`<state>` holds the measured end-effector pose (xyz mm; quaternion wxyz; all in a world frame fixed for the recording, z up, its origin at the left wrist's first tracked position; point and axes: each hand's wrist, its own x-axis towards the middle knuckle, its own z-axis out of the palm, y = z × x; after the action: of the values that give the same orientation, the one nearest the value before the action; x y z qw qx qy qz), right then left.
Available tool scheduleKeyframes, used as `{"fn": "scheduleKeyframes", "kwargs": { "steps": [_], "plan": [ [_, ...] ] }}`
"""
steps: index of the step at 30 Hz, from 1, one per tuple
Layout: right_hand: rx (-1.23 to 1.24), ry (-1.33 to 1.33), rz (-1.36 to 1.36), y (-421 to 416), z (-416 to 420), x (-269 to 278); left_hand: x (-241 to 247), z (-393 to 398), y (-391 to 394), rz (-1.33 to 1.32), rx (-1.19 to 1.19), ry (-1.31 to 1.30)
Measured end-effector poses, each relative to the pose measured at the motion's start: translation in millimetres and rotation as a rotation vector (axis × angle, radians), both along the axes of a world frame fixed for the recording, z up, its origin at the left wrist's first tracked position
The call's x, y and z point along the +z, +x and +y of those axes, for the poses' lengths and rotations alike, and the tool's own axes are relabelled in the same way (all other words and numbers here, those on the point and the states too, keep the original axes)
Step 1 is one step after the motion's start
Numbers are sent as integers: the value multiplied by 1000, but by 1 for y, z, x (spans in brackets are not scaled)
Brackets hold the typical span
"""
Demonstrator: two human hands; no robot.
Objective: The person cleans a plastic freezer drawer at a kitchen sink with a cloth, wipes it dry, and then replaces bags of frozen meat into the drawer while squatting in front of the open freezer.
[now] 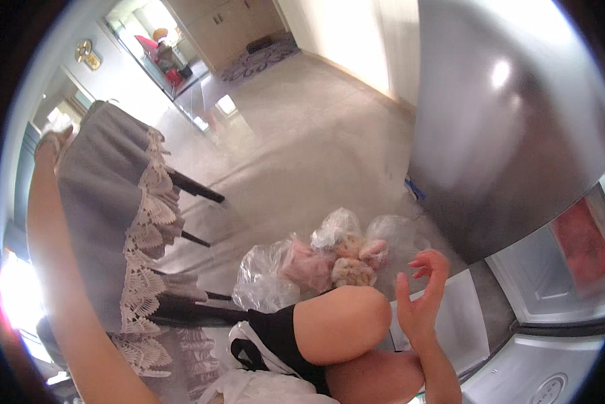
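My left hand (55,139) is at the far left, by the far end of a grey cloth cover with a lace edge (148,242); something whitish shows at its fingers, too blurred to name. My right hand (423,293) is raised beside my bent knee, its fingers curled and apart, with nothing between them. On the floor past my knee lie clear plastic bags (264,275), a pink package (307,265) and a bag of pale, mottled pieces (354,272), perhaps food.
At the right, a large grey appliance door (504,126) stands open, and inside is a drawer with a red item (582,242). A white panel (464,313) lies beside my right arm. Dark furniture legs (196,187) stick out under the cloth. A patterned mat (262,58) lies farther back.
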<state>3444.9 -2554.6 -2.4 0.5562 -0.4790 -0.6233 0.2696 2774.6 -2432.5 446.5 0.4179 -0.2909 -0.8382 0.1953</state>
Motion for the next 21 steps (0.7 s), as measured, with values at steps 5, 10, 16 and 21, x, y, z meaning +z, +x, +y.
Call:
{"fn": "scheduleKeyframes", "kwargs": {
  "steps": [5, 10, 16, 21],
  "plan": [
    [-11, -84, -5, 2, -10, -3, -15, -4, 6, 15, 50, -53],
    [-38, -170, 7, 12, -11, -4, -29, 40, 51, 117, 24, -171],
    [-69, -254, -27, 6, -4, -10, -296, 153, 246, -829, -1352, -459],
    [-128, -299, 35, 16, -11, -3, -580, 70, 331, -1184, -1137, -1002]
  ]
}}
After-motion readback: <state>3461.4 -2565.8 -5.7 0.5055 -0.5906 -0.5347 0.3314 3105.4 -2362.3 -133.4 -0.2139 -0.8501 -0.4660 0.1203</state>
